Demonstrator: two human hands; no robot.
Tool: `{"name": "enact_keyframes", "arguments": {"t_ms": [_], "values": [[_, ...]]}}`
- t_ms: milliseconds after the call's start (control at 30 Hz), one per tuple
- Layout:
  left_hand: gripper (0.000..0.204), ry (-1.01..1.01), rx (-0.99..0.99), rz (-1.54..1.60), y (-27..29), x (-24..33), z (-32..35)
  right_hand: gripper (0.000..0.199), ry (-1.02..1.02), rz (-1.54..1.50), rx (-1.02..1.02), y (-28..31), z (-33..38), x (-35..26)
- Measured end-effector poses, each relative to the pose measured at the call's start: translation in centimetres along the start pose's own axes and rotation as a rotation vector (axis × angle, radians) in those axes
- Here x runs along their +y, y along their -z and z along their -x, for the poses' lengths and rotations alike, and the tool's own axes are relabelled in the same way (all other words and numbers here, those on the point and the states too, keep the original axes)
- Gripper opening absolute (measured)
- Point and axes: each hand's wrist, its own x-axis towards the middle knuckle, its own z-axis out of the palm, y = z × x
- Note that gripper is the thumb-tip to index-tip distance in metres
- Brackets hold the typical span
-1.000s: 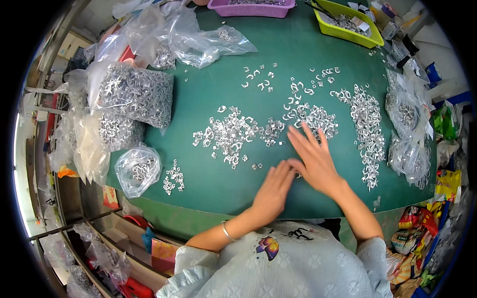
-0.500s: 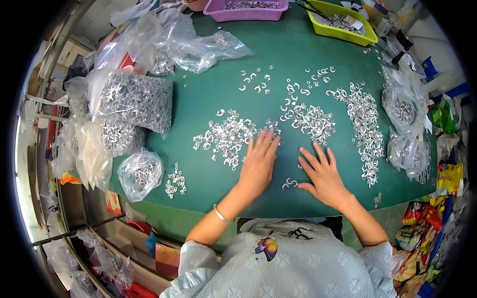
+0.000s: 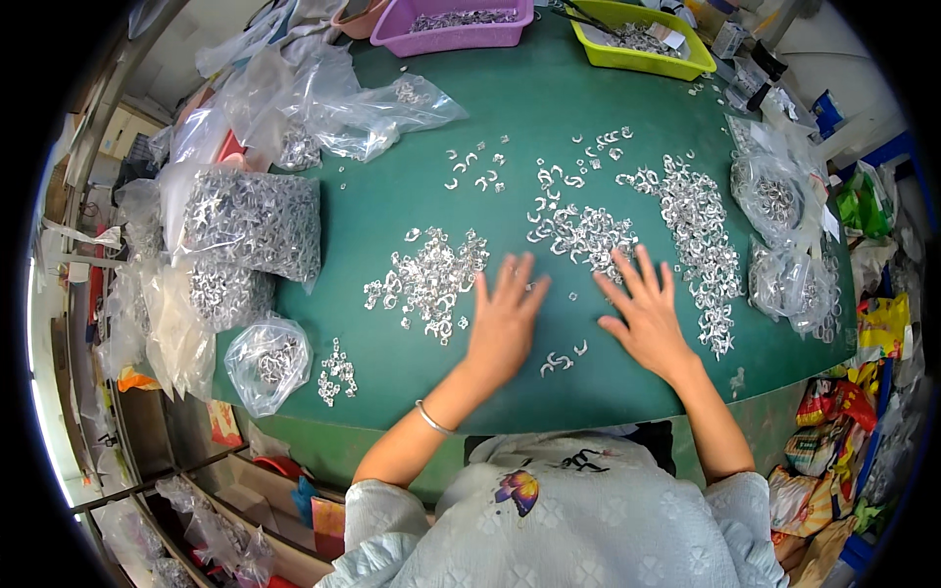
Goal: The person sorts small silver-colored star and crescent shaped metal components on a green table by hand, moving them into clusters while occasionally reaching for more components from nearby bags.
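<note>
My left hand [image 3: 503, 321] hovers palm down with fingers spread, slightly blurred, at the right edge of a pile of small silvery metal pieces [image 3: 431, 279]. My right hand [image 3: 645, 318] is also open, palm down. Its fingertips reach the lower right edge of a second pile of silvery crescent-shaped pieces [image 3: 596, 235]. Neither hand visibly grips anything. Between the hands lies a small loose piece [image 3: 572, 296]. A few curved pieces [image 3: 557, 363] sit nearer me, and a long band of similar pieces [image 3: 698, 245] runs to the right of my right hand.
Bulging clear bags of metal pieces [image 3: 250, 220] stand at the left, beside a small open bag [image 3: 269, 361]. More bags [image 3: 779, 196] line the right edge. Far back are a purple tray [image 3: 451, 39] and a yellow-green tray [image 3: 637, 64]. All rest on a green tabletop [image 3: 392, 196].
The whole view has shifted, moving the scene leftward. Relative to the table, both hands have moved right; the right hand has left the loose curved pieces near me and reached the middle pile.
</note>
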Motion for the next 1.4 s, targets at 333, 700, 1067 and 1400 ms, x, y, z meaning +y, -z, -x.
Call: {"name": "enact_keyframes", "arguments": {"t_ms": [333, 700, 1067, 1400], "values": [[0.052, -0.012, 0.091, 0.110, -0.6, 0.0, -3.4, 0.053, -0.035, -0.048, 0.266, 0.6, -1.6, 1.6], [0.055, 0.001, -0.130, -0.067, -0.2, 1.4, 1.0, 0.051, -0.049, 0.034, -0.002, 1.3, 2.8, 2.5], [0.050, 0.238, -0.021, -0.213, 0.8, -0.5, 2.2, 0.066, 0.145, -0.155, -0.219, 0.6, 3.1, -2.7], [0.052, 0.004, -0.120, -0.189, -0.6, 1.6, 0.2, 0.058, 0.096, 0.083, -0.005, -0.7, -1.4, -0.9]]}}
